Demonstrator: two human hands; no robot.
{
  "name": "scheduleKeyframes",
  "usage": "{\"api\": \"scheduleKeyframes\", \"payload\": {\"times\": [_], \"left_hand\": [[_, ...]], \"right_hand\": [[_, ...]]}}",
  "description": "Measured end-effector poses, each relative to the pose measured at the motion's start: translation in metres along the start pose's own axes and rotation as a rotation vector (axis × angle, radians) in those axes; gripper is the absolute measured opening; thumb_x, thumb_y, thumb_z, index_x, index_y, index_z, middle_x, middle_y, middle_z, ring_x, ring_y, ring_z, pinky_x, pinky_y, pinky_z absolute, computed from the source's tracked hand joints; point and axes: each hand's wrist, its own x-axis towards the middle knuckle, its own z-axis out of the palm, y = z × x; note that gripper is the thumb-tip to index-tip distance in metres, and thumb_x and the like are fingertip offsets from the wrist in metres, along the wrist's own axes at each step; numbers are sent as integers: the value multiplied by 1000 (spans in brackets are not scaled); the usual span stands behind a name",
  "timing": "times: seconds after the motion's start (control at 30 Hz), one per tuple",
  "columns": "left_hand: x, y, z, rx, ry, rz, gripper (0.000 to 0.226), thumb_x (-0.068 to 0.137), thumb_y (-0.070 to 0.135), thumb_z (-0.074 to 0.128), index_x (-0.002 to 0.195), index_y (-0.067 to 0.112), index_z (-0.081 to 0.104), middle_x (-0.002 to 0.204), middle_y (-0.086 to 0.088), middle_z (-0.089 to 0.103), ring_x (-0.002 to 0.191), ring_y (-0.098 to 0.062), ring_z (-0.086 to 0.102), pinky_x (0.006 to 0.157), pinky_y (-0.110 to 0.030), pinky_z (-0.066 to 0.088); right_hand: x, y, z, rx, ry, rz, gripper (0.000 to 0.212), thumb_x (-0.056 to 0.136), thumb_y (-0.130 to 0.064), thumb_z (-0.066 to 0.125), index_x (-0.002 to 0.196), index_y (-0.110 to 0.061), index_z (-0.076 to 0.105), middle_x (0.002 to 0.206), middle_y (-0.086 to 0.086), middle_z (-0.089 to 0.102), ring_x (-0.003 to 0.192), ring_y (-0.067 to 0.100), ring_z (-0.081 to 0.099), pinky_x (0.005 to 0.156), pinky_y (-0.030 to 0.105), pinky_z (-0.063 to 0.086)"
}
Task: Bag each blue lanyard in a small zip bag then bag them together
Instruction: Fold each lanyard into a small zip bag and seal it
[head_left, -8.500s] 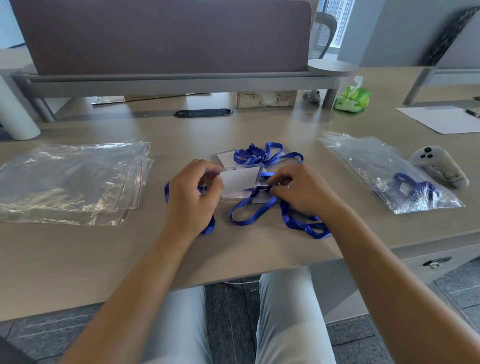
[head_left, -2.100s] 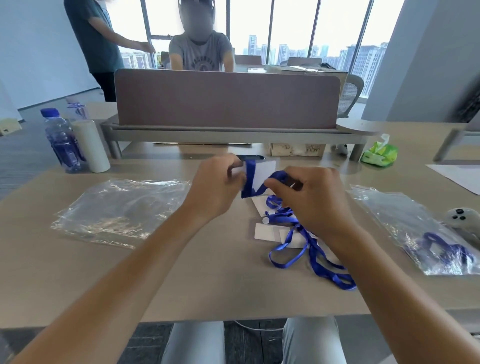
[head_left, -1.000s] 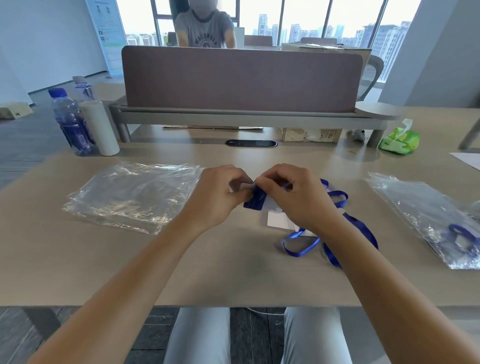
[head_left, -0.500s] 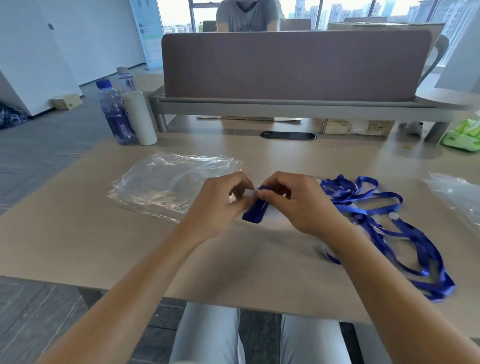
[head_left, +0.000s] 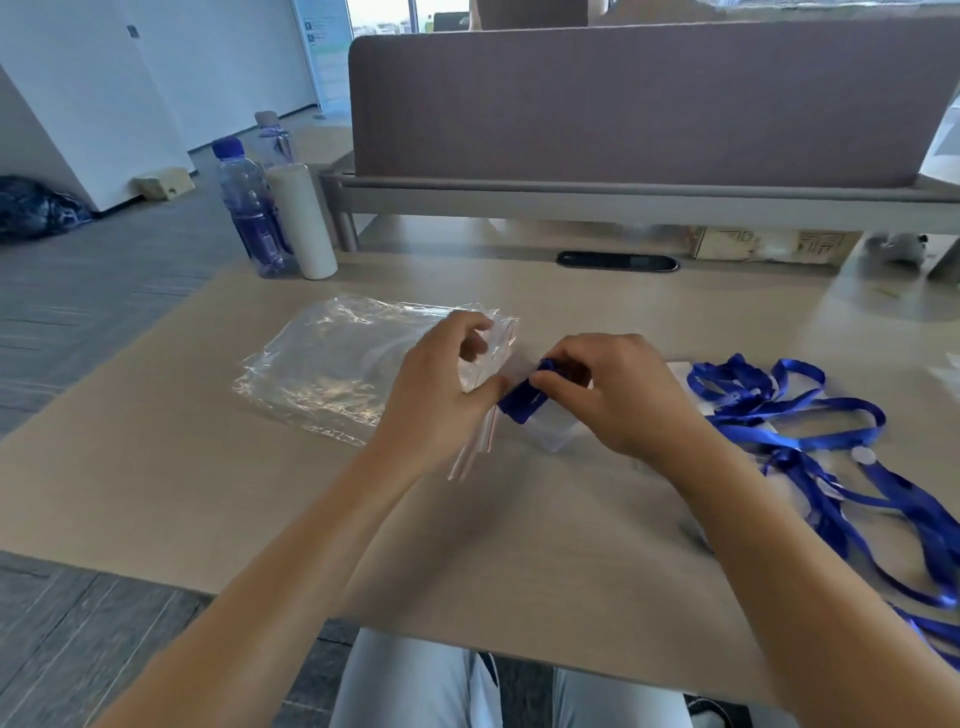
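While both forearms reach in from the near edge, the wooden desk (head_left: 156, 467) fills most of the view, with a brownish divider panel (head_left: 623, 98) along its far side. A stack of clear zip bags (head_left: 332, 374) lies flat left of centre. A loose pile of blue lanyards (head_left: 810, 426) sprawls on the right, running off toward the near right edge, white badge cards partly showing under it. A white cylinder (head_left: 304, 218) and a blue-capped water bottle (head_left: 247, 208) stand at the far left corner, side by side. A cardboard box (head_left: 769, 244) sits under the divider shelf, far right; a dark cable slot (head_left: 618, 261) is in the desk near it.

The left hand (head_left: 441, 395) has fingers curled, pinching a small zip bag (head_left: 480, 364) with a red-striped seal, lifted at the right edge of the stack. The right hand (head_left: 608, 395) has fingers curled tight, pinching a folded blue lanyard (head_left: 522, 402) with its clear badge sleeve (head_left: 553, 434) hanging under it, just right of the left thumb. The bundle is at the desk's centre, just beside the bag; whether it is in the mouth yet, cannot tell, blurred.
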Motion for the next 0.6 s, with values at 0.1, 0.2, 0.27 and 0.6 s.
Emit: {"api": "scheduleKeyframes", "payload": {"times": [0.1,0.2,0.27,0.6], "left_hand": [[3,-16,1,173,48,-100,51,83,34,78,127,23,55,108,7,59,103,-14,57,90,-33,50],[3,-25,1,328,20,-139,44,81,46,77,114,23,61,97,7,56,100,-18,53,86,-41,49],[5,-27,3,396,2,-155,43,79,55,76,104,23,62,90,10,54,96,-18,52,85,-40,46],[13,-27,13,367,74,-203,14,87,29,67,84,21,77,79,4,73,84,-24,66,86,-44,52]], "right_hand": [[5,7,9,23,104,120,20,99,-42,61,100,-25,73,88,-7,69,82,16,61,74,31,49],[6,10,16,148,181,241,17,95,-37,67,88,-24,72,79,-7,68,77,15,61,66,28,47],[5,9,18,213,212,312,16,94,-36,69,86,-22,73,77,-8,68,75,13,62,62,25,45],[-6,4,24,489,263,536,17,93,-39,70,88,-25,78,77,-6,71,79,13,65,67,29,48]]}}
